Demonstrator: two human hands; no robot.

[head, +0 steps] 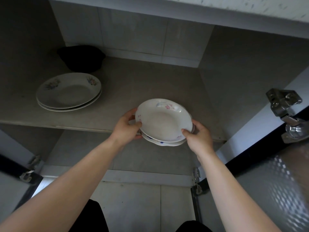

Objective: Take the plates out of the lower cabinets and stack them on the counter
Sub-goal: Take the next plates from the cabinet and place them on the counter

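A small stack of white plates with pink flower marks [163, 120] is held between both hands at the front edge of the cabinet shelf [150, 84]. My left hand [127, 127] grips its left rim, thumb on top. My right hand [199, 137] grips the right rim the same way. The stack tilts slightly toward me and hangs partly past the shelf edge. Another stack of two white flowered plates [68, 92] lies flat on the shelf to the left, apart from my hands.
A black bowl-like object [82, 57] sits at the back left of the shelf. Open cabinet doors with metal hinges [284, 104] stand on both sides. The underside of the counter [217, 7] runs overhead. A lower compartment lies beneath the shelf.
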